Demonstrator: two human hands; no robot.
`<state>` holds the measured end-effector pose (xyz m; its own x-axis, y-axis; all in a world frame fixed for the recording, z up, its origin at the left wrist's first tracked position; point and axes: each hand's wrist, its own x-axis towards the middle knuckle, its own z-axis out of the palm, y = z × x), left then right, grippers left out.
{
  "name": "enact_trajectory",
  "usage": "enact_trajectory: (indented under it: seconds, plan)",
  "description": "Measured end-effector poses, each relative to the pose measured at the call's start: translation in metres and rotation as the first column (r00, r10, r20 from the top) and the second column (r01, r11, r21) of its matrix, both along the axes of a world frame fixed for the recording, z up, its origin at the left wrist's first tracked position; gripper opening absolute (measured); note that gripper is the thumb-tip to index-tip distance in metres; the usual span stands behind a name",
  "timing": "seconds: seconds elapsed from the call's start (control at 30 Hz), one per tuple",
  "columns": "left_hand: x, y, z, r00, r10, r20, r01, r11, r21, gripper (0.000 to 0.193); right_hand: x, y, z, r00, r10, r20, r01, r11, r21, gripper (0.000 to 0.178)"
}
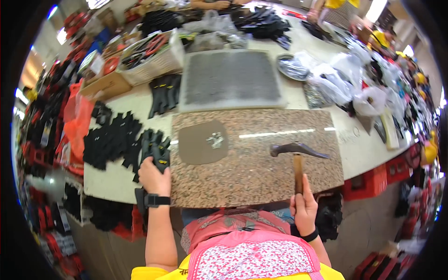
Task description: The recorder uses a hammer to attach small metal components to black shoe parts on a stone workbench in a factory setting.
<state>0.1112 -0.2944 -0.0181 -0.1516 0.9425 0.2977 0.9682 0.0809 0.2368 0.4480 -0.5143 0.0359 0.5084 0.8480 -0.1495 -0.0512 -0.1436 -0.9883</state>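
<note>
In my right hand (304, 207) is a claw hammer (299, 170), its wooden handle wrapped by my fingers. Its dark metal head lies level over the right part of a speckled granite slab (261, 186). My left hand (156, 178) is at the slab's left edge, thumb and fingers closed around one of several black curved parts with yellow marks (157, 148); its fingertips are partly hidden among them. A brown flat pad (193, 144) rests on the slab's left side, bearing a small heap of shiny metal bits (215, 140).
Left of the slab spreads a pile of black parts (109, 140). Behind the slab stands a grey, pale-rimmed mat (228, 77). A white basket of tools (156, 58) is far left; plastic bags (336, 79) and a round metal dish (292, 67) are far right. Other people work across the table.
</note>
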Motion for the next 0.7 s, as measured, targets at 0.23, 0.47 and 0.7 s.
enact_trajectory:
  seconds: [0.23,0.47,0.7]
  plan:
    - [-0.008,0.007,-0.004,0.989,-0.046,0.144,0.046,0.999,0.001,0.041,0.002,-0.008,-0.005,1.0,0.02,0.001,-0.02,1.0,-0.015,0.056]
    - [0.023,-0.026,0.056,0.823,-0.343,0.453,0.279,0.938,0.204,0.02,0.006,-0.012,-0.001,0.997,-0.022,-0.079,0.021,1.0,-0.017,0.058]
    - [0.117,-0.073,0.073,0.576,-0.806,0.138,0.764,0.59,0.26,0.025,0.01,-0.026,-0.002,0.988,0.131,-0.084,-0.125,0.99,0.072,0.036]
